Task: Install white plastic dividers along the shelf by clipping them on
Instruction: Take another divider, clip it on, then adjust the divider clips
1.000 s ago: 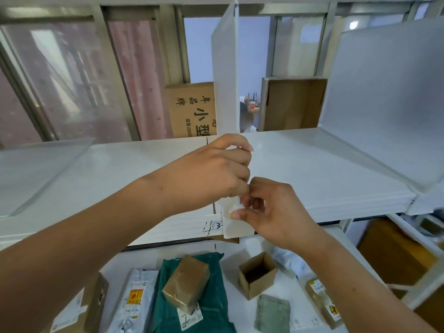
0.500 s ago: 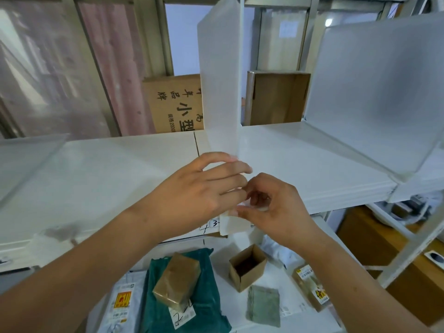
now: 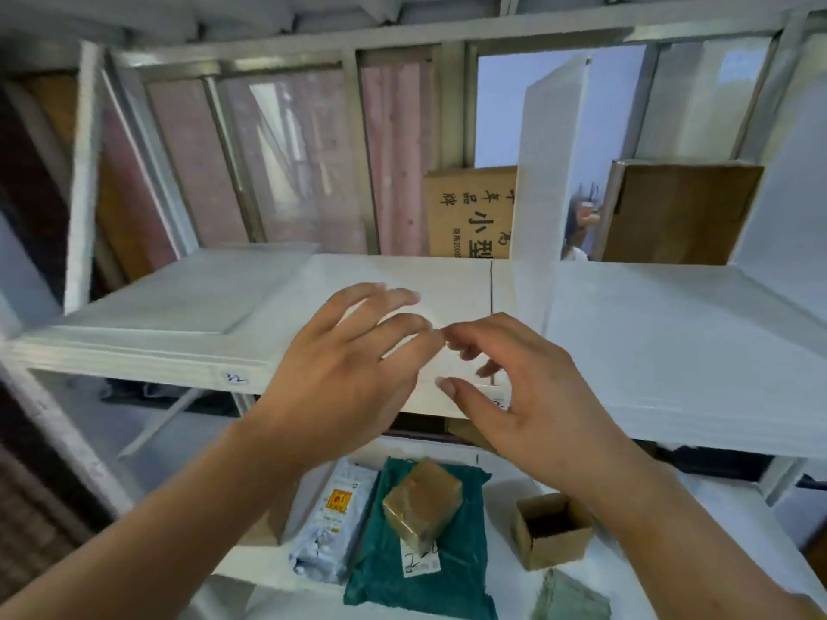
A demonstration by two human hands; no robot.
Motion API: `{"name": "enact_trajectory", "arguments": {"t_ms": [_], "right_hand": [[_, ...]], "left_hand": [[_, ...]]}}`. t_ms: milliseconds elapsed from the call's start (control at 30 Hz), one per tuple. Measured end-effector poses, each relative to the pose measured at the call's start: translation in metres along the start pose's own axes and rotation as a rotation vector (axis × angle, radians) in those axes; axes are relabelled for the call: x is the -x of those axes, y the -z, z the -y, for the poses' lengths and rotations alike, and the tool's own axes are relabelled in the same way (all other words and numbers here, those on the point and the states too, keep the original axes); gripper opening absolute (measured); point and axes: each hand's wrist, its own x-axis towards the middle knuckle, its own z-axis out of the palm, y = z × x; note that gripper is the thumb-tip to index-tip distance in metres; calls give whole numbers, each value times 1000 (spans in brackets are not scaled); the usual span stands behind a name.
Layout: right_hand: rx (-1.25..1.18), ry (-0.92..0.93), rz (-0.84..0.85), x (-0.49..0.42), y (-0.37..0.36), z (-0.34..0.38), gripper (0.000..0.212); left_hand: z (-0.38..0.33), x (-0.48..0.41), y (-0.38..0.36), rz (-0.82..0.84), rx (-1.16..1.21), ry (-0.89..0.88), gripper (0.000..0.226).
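A white plastic divider stands upright on the white shelf, right of centre. Another divider rises at the far right edge, and a flat white sheet lies on the shelf's left part. My left hand hovers over the shelf's front edge with its fingers spread and nothing in it. My right hand is beside it, fingers curled apart, also holding nothing. Both hands are left of the upright divider's foot and clear of it. The image is blurred by motion.
Below on the lower shelf lie a green bag with a taped brown parcel on it, a grey mailer and a small open carton. Cardboard boxes stand behind the shelf. A white rack post stands at the left.
Both hands have let go of the divider's front clip and opened. The view has swung to the left, so the divider now sits to the right of my hands.
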Motion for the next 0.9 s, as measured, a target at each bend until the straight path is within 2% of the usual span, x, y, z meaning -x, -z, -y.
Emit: {"name": "enact_trajectory", "arguments": {"t_ms": [200, 400, 633, 900], "right_hand": [[-40, 129, 136, -20, -43, 20, 54], [-182, 186, 222, -34, -97, 60, 52], [-129, 233, 279, -51, -148, 121, 53], [-14, 188, 243, -101, -217, 187, 54]], "left_hand": [[13, 41, 61, 198, -223, 285, 26], [16, 95, 114, 347, -294, 519, 26], [50, 155, 152, 406, -347, 635, 33], [123, 224, 164, 381, -284, 706, 35]]}}
